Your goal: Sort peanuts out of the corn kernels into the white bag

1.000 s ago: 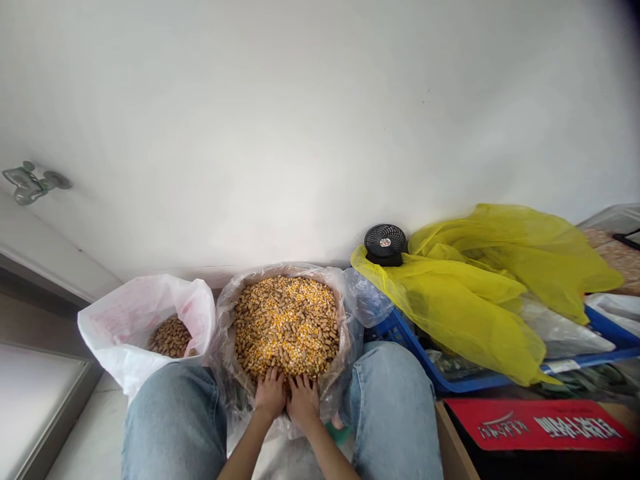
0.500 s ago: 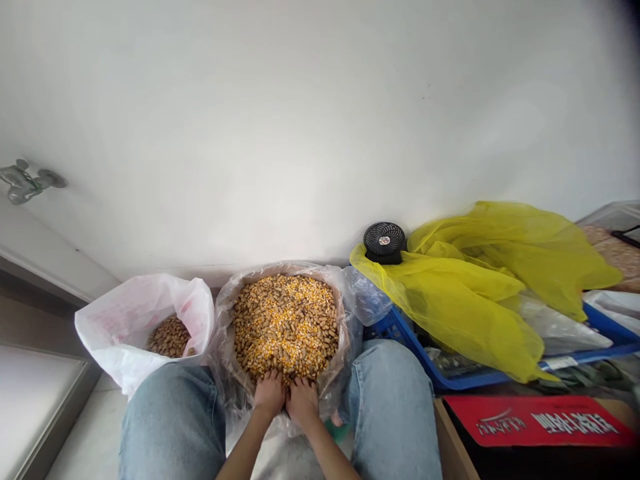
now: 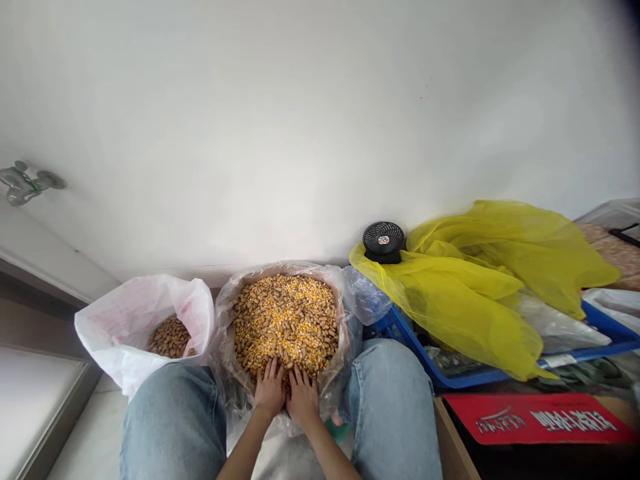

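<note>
A clear plastic bag, spread open between my knees, is full of brown nuts in shells mixed with yellow and white corn kernels. My left hand lies on the mix at the near edge, its fingers spread and pointing away from me. Beside it on the right, my right hand rests on the kernels, also with its fingers apart. Neither hand grips anything. A white sack stands to the left with brown nuts inside.
A small black fan and yellow mesh cloth rest over a blue crate at the right. Below is a box with a red flap. A metal tap sticks out of the wall at the left.
The fingers of both my hands were curled down into the mix. Now they are stretched forward and lie on top of it.
</note>
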Demonstrator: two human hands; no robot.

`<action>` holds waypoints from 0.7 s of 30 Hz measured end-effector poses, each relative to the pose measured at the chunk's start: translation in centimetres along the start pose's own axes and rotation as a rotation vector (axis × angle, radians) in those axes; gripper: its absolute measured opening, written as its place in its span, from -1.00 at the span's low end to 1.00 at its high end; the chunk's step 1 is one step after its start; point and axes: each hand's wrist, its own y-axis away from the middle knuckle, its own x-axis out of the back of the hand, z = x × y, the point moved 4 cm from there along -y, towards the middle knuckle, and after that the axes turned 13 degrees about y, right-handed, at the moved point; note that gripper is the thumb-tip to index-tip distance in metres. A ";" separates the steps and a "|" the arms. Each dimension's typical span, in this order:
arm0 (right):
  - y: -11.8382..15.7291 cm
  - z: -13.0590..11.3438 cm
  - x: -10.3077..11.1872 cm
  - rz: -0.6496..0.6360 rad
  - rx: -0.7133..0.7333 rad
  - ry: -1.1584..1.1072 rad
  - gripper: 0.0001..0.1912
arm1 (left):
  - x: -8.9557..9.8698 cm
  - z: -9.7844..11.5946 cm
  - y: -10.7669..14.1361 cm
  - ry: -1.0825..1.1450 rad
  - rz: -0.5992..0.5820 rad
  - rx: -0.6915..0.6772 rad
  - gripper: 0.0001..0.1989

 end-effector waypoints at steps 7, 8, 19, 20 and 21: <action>0.3 -0.2 0.6 0.007 -0.021 0.050 -0.67 | 1.4 0.8 0.6 0.006 -0.035 0.018 -0.64; 0.2 -0.3 0.6 0.009 -0.019 0.049 -0.67 | 1.4 0.8 0.6 0.004 -0.038 0.015 -0.64; 0.0 -0.1 0.1 -0.023 0.032 -0.022 -0.53 | 0.2 0.2 0.1 -0.006 -0.036 -0.006 -0.57; 0.0 -0.1 0.2 -0.013 0.035 -0.020 -0.51 | 0.2 0.2 0.1 -0.013 -0.029 -0.010 -0.56; 0.1 -0.1 0.4 -0.002 0.033 -0.016 -0.51 | 0.3 0.2 0.1 -0.018 -0.018 -0.013 -0.54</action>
